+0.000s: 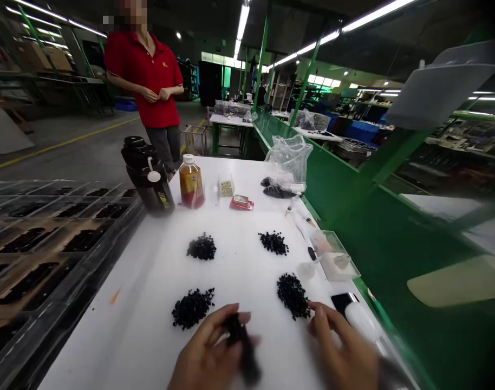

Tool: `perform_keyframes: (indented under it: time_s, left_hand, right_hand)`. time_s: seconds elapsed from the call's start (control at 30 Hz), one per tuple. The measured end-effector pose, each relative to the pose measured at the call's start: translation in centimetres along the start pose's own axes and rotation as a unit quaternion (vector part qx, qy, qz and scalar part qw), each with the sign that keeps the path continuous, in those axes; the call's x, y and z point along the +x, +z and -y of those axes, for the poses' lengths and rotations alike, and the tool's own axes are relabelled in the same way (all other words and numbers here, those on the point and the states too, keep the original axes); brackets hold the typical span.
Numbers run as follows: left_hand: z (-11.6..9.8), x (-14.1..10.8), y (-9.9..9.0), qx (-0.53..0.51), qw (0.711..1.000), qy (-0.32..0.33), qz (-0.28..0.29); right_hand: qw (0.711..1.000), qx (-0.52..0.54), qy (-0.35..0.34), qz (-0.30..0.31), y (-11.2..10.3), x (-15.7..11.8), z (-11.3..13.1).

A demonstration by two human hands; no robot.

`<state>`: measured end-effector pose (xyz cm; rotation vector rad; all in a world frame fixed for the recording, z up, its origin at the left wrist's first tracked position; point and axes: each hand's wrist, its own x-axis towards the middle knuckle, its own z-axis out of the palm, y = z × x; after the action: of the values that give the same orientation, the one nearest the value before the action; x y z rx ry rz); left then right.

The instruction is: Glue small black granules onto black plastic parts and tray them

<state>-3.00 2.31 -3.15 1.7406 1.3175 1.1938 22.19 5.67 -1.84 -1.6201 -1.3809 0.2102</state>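
Note:
My left hand (215, 349) is closed around a long black part (244, 352), blurred by motion, at the bottom middle of the head view. At the near right pile of small black pieces (293, 296), my right hand (340, 341) touches the edge with thumb and forefinger brought together. Whether a piece sits between those fingertips is too small to make out. Another pile of small black pieces (193, 309) lies just beyond my left hand. Two more heaps, a left one (202, 247) and a right one (274, 242), lie farther up the white table (235, 271).
A black flask (148, 176), a drink bottle (191, 183) and a small box (227, 188) stand toward the far end. Trays of black parts (85, 238) line the left. A clear box (339, 265) lies right, beside a green conveyor frame (365, 233). A person in red (145, 81) stands beyond.

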Motion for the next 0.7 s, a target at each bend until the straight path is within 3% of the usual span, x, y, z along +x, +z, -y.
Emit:
perform_keyframes:
  time_s: [0.1,0.2,0.27,0.37,0.53,0.6,0.7]
  left_hand:
    - [-0.5,1.6,2.1,0.119,0.99,0.046,-0.056]
    - [-0.9,1.7,2.3,0.266,0.955,0.1,-0.091]
    - [-1.2,1.1,2.2,0.3,0.943,0.1,-0.103]
    - [-1.7,0.1,2.3,0.314,0.94,0.096,-0.093]
    - [-2.2,-0.5,2.4,0.341,0.936,0.079,-0.041]
    - [-2.2,-0.4,2.4,0.33,0.941,0.065,-0.042]
    - [-2.0,-0.3,2.3,0.316,0.945,0.062,-0.05]
  right_hand:
    - [1.0,0.001,0.027,0.003,-0.5,0.1,-0.1]
    - [1.0,0.002,0.023,0.003,-0.8,0.1,-0.7]
    - [1.0,0.006,0.018,0.01,-0.9,0.1,-1.1]
    - [0.999,0.021,0.045,0.012,-0.9,-0.1,-1.3]
    - [0.989,0.087,0.108,-0.057,-0.9,1.8,-0.5]
    - [0.988,0.115,0.103,-0.028,-0.6,3.7,-0.4]
    - [0.985,0.127,0.094,0.068,0.5,6.4,-0.8]
